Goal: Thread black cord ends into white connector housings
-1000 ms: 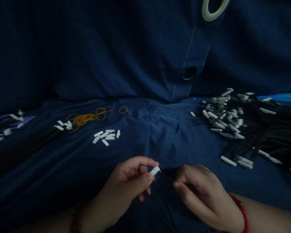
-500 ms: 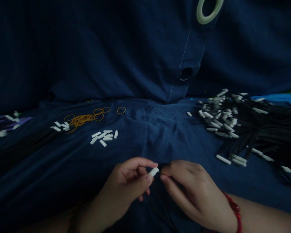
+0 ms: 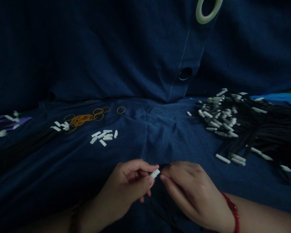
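Note:
Between the thumb and forefinger of my left hand (image 3: 128,186) is a small white plastic connector (image 3: 155,173), tilted up to the right. My right hand (image 3: 194,191) is closed in a pinch just right of the connector's end, fingertips almost touching it. They pinch what looks like a thin black wire, mostly hidden by the fingers. Dark wires (image 3: 162,212) hang below and between both hands, hard to see in the dim light. Beyond my left hand, several loose white connectors (image 3: 108,136) lie on the blue cloth (image 3: 160,129).
Orange rubber bands (image 3: 83,119) lie in a heap at the back left. Beside them is a bundle of black wires (image 3: 26,140) with white ends. A large pile of black wires (image 3: 276,119) with white connectors spreads across the right. Blue fabric (image 3: 111,48) hangs behind.
The white connector and my left fingers have shifted very slightly right and down. My right fingertips stay pinched beside the connector's end. The surrounding things have not moved.

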Tool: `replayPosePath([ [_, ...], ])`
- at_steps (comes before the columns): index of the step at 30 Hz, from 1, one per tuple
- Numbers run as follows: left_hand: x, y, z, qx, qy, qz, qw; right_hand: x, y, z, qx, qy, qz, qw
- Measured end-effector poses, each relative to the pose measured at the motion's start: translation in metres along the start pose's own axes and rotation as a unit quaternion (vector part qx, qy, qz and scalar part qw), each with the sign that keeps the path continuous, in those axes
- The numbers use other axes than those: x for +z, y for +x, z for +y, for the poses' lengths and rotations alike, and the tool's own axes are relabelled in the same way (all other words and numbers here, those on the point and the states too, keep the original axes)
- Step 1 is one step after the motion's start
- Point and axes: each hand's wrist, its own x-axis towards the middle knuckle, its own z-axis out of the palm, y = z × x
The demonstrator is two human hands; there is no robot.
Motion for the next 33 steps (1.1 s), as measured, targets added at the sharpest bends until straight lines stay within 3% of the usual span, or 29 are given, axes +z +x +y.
replayPosePath([
  [6,0.002,0.000,0.000,-0.005,-0.039,0.000,0.999,0.003,0.000,0.001,-0.003,-0.011,0.007,1.000],
  [9,0.001,0.000,0.000,-0.006,-0.099,0.013,0.995,-0.001,0.002,-0.003,0.033,-0.003,-0.015,0.999],
  [13,-0.002,-0.001,0.000,-0.032,-0.164,0.048,0.985,-0.023,0.002,-0.012,0.088,-0.004,-0.014,0.996],
  [16,-0.003,-0.001,0.000,-0.045,-0.193,0.047,0.979,-0.045,-0.003,-0.015,0.085,-0.054,-0.002,0.995],
  [20,-0.003,0.000,0.001,-0.049,-0.190,0.032,0.980,-0.059,-0.004,-0.004,0.067,-0.052,-0.065,0.994],
  [23,-0.003,0.000,0.002,-0.051,-0.197,0.030,0.979,-0.053,0.004,0.010,0.078,0.009,-0.153,0.985],
  [25,-0.003,0.000,0.001,-0.051,-0.206,0.030,0.977,-0.050,0.010,0.015,0.087,0.031,-0.175,0.980],
  [27,-0.004,0.000,0.001,-0.049,-0.214,0.031,0.975,-0.048,0.011,0.013,0.059,-0.008,-0.137,0.989],
  [29,-0.004,0.000,0.002,-0.046,-0.220,0.029,0.974,-0.046,0.005,0.004,-0.017,-0.115,-0.057,0.992],
  [31,-0.004,0.001,0.002,-0.038,-0.225,0.021,0.973,-0.039,-0.005,-0.009,-0.105,-0.208,0.027,0.972],
  [33,-0.004,0.001,0.002,-0.036,-0.225,0.018,0.974,-0.027,-0.014,-0.019,-0.137,-0.212,0.048,0.967],
])
